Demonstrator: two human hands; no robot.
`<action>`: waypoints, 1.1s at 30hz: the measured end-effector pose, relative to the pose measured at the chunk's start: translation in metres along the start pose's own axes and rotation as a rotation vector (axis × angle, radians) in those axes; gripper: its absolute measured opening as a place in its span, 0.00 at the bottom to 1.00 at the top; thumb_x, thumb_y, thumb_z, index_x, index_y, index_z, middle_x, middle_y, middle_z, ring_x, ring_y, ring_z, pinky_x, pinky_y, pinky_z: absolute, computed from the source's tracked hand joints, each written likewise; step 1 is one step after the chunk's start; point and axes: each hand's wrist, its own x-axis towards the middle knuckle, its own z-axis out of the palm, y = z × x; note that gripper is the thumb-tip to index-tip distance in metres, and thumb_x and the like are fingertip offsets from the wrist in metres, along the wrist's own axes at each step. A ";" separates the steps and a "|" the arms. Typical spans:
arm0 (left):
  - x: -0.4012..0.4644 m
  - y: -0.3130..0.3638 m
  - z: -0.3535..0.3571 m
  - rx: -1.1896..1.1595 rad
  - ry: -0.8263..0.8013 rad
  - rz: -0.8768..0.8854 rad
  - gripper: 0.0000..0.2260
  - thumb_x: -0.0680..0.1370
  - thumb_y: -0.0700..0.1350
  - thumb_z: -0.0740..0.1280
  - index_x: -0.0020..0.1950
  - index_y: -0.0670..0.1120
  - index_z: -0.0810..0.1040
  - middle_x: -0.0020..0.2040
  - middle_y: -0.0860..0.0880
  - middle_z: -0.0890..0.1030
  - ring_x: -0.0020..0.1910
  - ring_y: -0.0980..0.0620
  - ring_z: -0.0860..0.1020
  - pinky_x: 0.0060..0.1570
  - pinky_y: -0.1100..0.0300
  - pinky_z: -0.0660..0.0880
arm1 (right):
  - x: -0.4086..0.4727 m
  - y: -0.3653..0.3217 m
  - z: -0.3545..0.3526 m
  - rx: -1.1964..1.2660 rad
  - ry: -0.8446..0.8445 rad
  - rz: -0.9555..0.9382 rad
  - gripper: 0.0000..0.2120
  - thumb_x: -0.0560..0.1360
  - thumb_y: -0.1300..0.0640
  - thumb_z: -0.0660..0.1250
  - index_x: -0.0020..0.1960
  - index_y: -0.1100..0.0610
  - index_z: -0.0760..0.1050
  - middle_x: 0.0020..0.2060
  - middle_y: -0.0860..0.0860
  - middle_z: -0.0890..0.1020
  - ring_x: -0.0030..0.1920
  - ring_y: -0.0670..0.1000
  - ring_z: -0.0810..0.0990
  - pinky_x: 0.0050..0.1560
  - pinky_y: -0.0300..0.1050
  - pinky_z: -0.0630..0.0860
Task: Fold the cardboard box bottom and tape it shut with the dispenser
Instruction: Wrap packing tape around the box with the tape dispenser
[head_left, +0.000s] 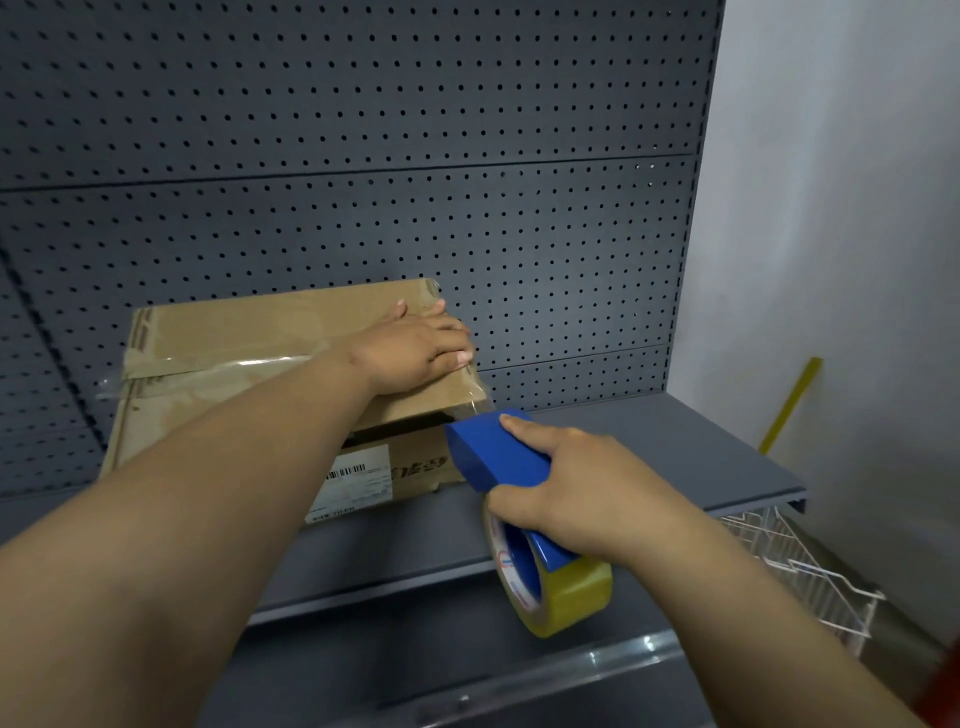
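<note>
Head cam: the cardboard box (270, 364) sits upside down on a grey shelf (649, 447), up against the pegboard (363, 156). Flaps look folded already, and a strip of clear tape (218, 366) runs across the centre seam, so most of it seems done. The left hand (415, 348) lies flat, fingers straight, pressing the right end of the box top. The right hand (576, 488) grips the blue tape dispenser (498, 452) just off the box's right edge, tape apparently attached there. Probably what's left is cutting the tape and smoothing the end down.
</note>
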 end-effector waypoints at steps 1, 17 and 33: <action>0.000 0.001 0.000 0.002 0.000 0.003 0.17 0.81 0.54 0.50 0.65 0.54 0.72 0.72 0.54 0.65 0.76 0.51 0.48 0.72 0.45 0.40 | -0.001 0.001 0.000 0.001 -0.005 0.003 0.35 0.68 0.41 0.65 0.72 0.35 0.57 0.51 0.44 0.74 0.47 0.46 0.75 0.45 0.40 0.74; -0.002 0.009 0.003 0.059 0.059 0.024 0.16 0.81 0.53 0.54 0.67 0.58 0.71 0.76 0.53 0.59 0.76 0.48 0.49 0.73 0.45 0.44 | 0.012 0.016 0.010 -0.094 -0.055 0.052 0.35 0.70 0.40 0.63 0.74 0.38 0.54 0.70 0.46 0.67 0.64 0.52 0.70 0.57 0.44 0.72; -0.013 0.044 0.015 0.127 -0.024 -0.069 0.20 0.77 0.65 0.51 0.61 0.60 0.73 0.70 0.54 0.66 0.76 0.47 0.42 0.68 0.33 0.35 | 0.033 0.009 0.049 -0.378 -0.215 0.188 0.36 0.71 0.38 0.63 0.75 0.47 0.55 0.69 0.51 0.68 0.65 0.56 0.69 0.59 0.49 0.71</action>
